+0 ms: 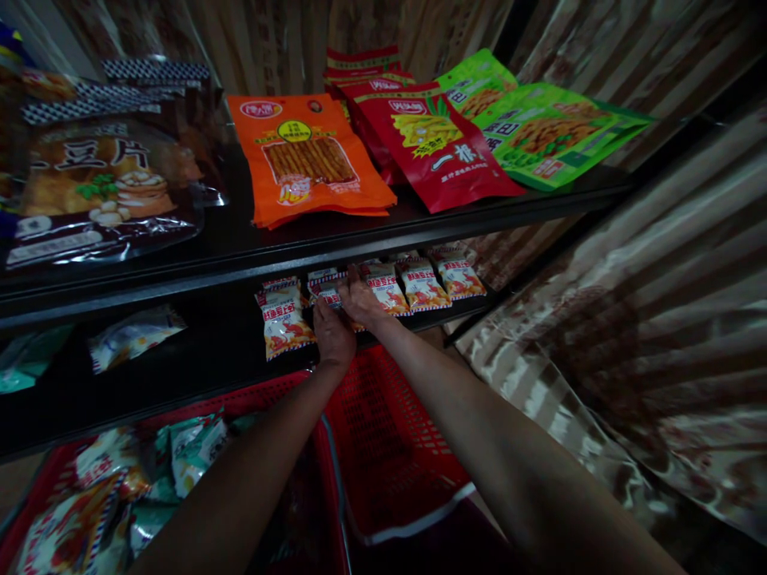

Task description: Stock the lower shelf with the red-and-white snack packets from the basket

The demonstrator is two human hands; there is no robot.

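Observation:
Both hands reach onto the lower shelf, among small white snack bags with red lettering. My left hand [334,334] is at the near edge of a bag [328,295] in the row, its fingertips against the packet. Just to the right, my right hand [360,299] lies over the same part of the row, fingers pointing to the back and touching the bags. Left of my hands lies another white bag [286,321]; on the right are several more, among them one [423,283] and the end one [460,274]. The fingers partly hide the packets beneath them.
The upper shelf [419,233] holds orange [311,160], red [435,148], green [557,132] and brown [108,192] bags. Below are a red basket of snack bags [195,447] and another red basket [389,447]. Curtains [599,359] hang at right.

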